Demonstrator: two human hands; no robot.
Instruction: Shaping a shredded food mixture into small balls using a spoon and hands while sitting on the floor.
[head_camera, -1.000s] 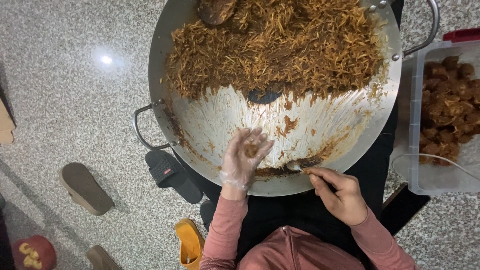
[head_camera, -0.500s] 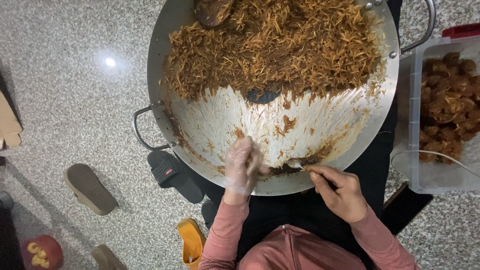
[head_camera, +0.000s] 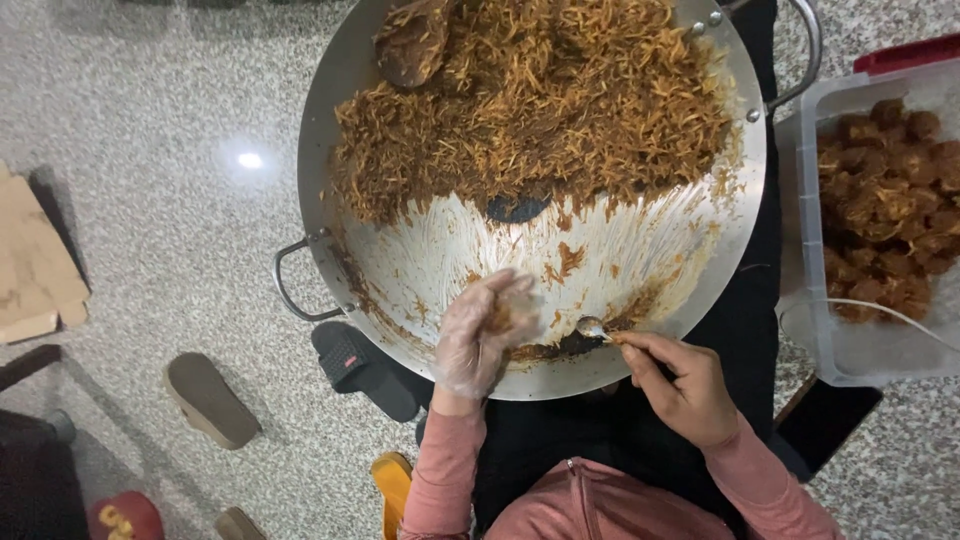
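The left hand (head_camera: 480, 335), in a thin clear plastic glove, hovers over the near scraped part of the wide round steel pan (head_camera: 330, 120), its fingers curled together around a small lump of the brown shredded filling (head_camera: 498, 320), while the bare right hand (head_camera: 685, 385) pinches the handle of a small metal spoon (head_camera: 592, 327) whose bowl rests on the pan's near edge just beside the gloved hand. The heaped mass of brown shredded food (head_camera: 540, 90) fills the far half of the pan, with a brown wooden spoon (head_camera: 412, 42) lying in it. To the right stands a clear plastic box (head_camera: 880, 355) holding brown balls (head_camera: 890, 200), and dark and tan sandals (head_camera: 360, 370) lie on the speckled floor (head_camera: 150, 120) at the left.
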